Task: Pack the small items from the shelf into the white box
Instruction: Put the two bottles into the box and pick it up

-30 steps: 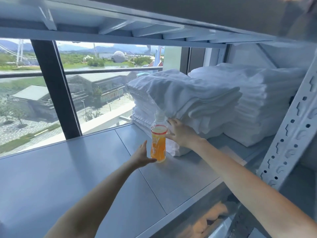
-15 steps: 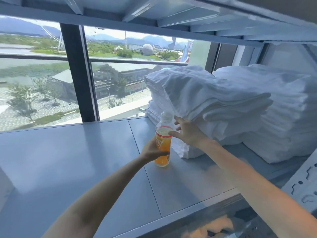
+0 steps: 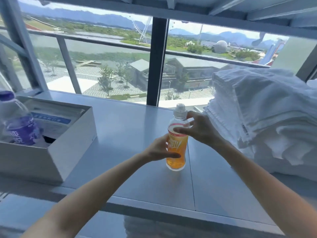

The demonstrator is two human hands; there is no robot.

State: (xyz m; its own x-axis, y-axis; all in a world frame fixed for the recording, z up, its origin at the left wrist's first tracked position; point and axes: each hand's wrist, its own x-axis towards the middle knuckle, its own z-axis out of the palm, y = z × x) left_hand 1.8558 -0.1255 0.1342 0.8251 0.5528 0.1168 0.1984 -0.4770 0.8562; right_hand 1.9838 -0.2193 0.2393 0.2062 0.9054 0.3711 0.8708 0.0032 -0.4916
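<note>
- Grey metal shelf (image 3: 120, 127) before a window; our orange drink bottle (image 3: 176, 146) stands upright mid-shelf, near the front edge.
- Our left hand (image 3: 160, 149) wraps its lower body; our right hand (image 3: 199, 130) pinches its shoulder.
- We judge the white box (image 3: 56, 152) lies leftward, with a purple bottle (image 3: 18, 124) inside.
- Label writing unreadable.

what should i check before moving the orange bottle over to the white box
1. Both hands on orange bottle: left hand low, right hand near the neck: ok.
2. Cap on: ok; tightness: cannot tell.
3. Shelf path to white box free of objects: ok.
4. Room in box beside purple bottle: cannot tell.
5. Bottle clear of towel stack: ok.
</note>
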